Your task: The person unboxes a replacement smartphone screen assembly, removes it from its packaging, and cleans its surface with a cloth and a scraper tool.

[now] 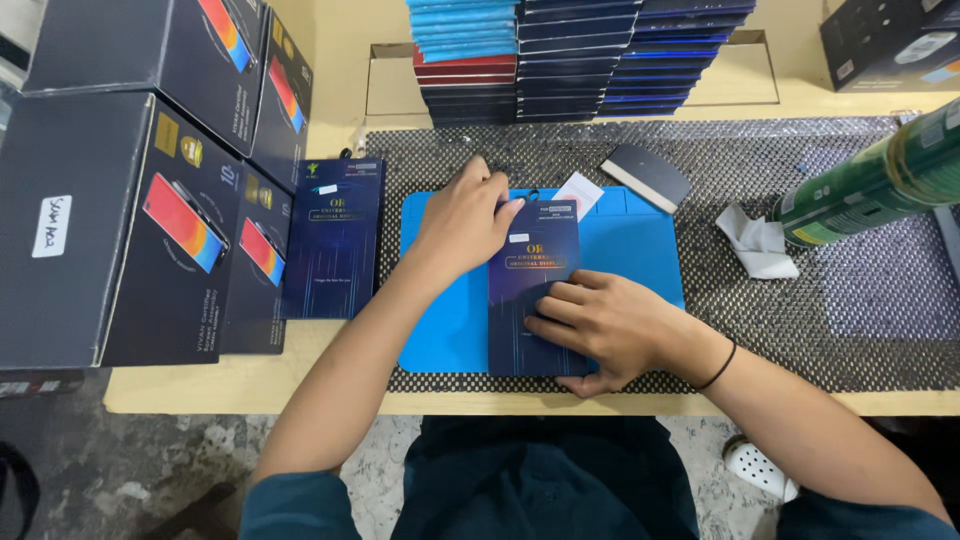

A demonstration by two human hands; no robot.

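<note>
A dark blue flat packet [530, 290] lay upright in the middle of a bright blue mat [640, 250], its lower end reaching past the mat's near edge. The left hand [462, 220] rested on the packet's upper left corner, fingers [500, 215] curled loosely over the top edge, pinning it rather than clenching it. The right hand [605, 325] lay flat across the packet's lower right part, fingers [555, 300] spread and pressing down on its face; a thin black band [718, 368] circled that wrist.

The mat sat on a dark mesh liner [850, 300] that covered most of the pale desk [250, 385]. Just left of the mat lay a second dark blue packet [333, 240] of the same kind, touching neither hand. Farther left of the mat stood a stack of large black boxes [120, 200]. Beyond the mat's far edge were a small white card [582, 192] and a dark flat scraper [645, 177], and behind those rose piles of thin blue, red and dark packets [570, 55]. To the right of the mat lay a crumpled white tissue [755, 243] beside a green can [880, 180] tilted on its side.
</note>
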